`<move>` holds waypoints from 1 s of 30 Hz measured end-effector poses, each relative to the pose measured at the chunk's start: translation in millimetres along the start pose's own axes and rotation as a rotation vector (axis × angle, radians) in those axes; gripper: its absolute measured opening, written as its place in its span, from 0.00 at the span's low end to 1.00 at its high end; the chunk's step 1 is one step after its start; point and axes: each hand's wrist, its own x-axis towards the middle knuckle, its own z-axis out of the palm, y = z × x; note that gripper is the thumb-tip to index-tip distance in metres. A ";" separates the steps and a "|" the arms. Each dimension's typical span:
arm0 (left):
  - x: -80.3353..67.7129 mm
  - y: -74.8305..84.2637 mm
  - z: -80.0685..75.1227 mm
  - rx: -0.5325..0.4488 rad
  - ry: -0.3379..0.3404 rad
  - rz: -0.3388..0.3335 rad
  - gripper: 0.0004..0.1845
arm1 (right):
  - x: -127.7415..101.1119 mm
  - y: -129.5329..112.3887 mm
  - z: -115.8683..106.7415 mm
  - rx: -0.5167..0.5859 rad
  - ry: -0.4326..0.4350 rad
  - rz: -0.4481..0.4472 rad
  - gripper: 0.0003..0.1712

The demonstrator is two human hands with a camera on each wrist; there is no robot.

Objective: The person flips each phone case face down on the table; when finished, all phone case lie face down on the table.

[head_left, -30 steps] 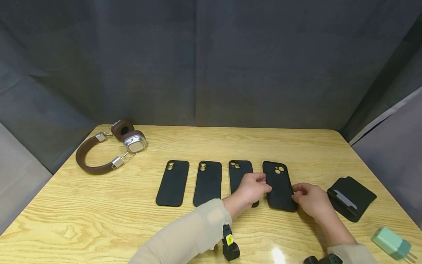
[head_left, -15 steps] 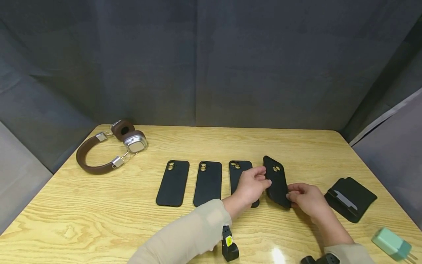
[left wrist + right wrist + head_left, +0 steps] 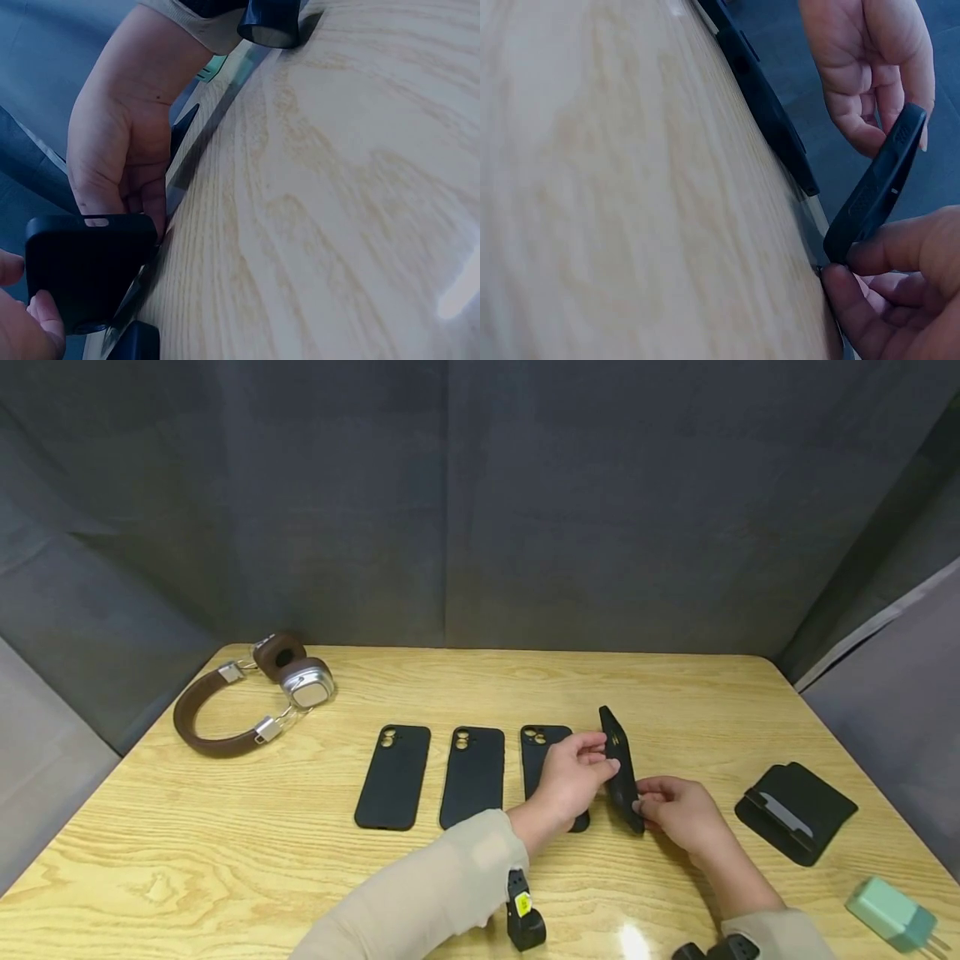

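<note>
A black phone case [image 3: 622,781] stands tilted steeply, nearly edge-on in the head view. My right hand [image 3: 678,814] pinches its lower right edge between thumb and fingers. On the other side my left hand [image 3: 568,777] holds its left edge, thumb in front. In the left wrist view the case [image 3: 82,274] shows a dark broad face and a small slot in its end. The right wrist view shows the side of the case [image 3: 877,180] between both hands. Under my left hand lies another case [image 3: 543,752], partly covered by the hand.
Two more black cases, one in the middle [image 3: 474,777] and one at the left [image 3: 393,777], lie flat in the row. Brown headphones [image 3: 217,745] rest at the back left. A black card holder [image 3: 817,806] and a green plug charger [image 3: 885,910] lie at the right.
The rightmost case has gone from lying almost flat to steeply tilted, its right side raised. My right hand has moved left with it; my left hand has barely moved.
</note>
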 end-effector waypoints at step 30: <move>4.3 3.7 27.1 -0.013 0.052 -0.052 0.17 | -1.1 1.9 -2.8 -0.087 -0.014 -0.032 0.20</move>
